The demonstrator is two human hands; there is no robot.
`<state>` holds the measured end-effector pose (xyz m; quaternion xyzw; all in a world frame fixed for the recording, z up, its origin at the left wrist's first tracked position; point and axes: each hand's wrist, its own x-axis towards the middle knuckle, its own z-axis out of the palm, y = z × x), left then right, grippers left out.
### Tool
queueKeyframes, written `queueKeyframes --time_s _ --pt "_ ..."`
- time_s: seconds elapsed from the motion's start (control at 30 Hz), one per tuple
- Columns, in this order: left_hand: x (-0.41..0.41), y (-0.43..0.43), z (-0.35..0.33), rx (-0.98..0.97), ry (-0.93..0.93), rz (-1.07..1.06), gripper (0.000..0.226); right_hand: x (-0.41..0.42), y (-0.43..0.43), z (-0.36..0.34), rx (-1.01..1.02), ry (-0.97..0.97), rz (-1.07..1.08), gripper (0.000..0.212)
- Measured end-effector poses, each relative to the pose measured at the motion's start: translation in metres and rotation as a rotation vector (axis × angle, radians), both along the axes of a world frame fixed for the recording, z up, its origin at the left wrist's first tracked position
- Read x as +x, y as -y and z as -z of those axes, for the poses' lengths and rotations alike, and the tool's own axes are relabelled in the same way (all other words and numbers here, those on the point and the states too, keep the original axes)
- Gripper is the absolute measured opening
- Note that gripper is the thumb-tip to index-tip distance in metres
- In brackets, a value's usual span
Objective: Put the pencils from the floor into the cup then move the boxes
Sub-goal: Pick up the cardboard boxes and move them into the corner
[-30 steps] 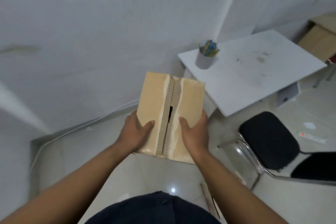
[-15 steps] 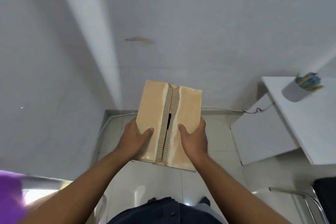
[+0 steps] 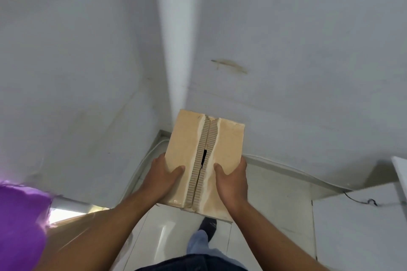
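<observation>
I carry a tan cardboard box [image 3: 187,145] in front of me, above the floor, its two top flaps meeting in a ribbed seam with a small dark gap. My left hand [image 3: 163,174] grips its near left side, thumb lying on top. My right hand [image 3: 232,179] grips the near right side the same way. The cup and the pencils are out of view.
A white wall corner [image 3: 174,50] rises straight ahead above pale floor tiles [image 3: 271,193]. A white table's edge [image 3: 399,171] and side panel [image 3: 356,222] stand at the right. Purple fabric [image 3: 19,222] and a brown surface [image 3: 72,226] fill the lower left. My shoe [image 3: 208,226] is below the box.
My view has swung left: the table with the cup of pencils and the chair slid out to the right, the wall corner came to the middle. Both hands keep the same hold on the box.
</observation>
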<state>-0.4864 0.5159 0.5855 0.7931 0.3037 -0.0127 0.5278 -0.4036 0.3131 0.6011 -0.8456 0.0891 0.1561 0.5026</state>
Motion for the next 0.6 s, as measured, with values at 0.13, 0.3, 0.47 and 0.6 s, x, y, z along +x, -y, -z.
queueKeyframes --time_s 0.13,0.3,0.47,0.6 --pt "0.036 -0.02 0.012 0.008 -0.038 -0.034 0.053 0.044 -0.022 0.012 -0.012 -0.041 -0.041 0.072" --pt "0.082 -0.046 0.029 0.008 -0.085 -0.038 0.059 0.094 -0.048 0.031 -0.054 -0.068 -0.075 0.072" --pt "0.115 -0.071 0.057 0.016 -0.113 -0.029 0.062 0.128 -0.079 0.057 -0.092 -0.091 -0.104 0.073" --pt "0.129 -0.097 0.082 -0.017 -0.136 -0.024 0.058 0.142 -0.106 0.084 -0.075 -0.122 -0.118 0.077"
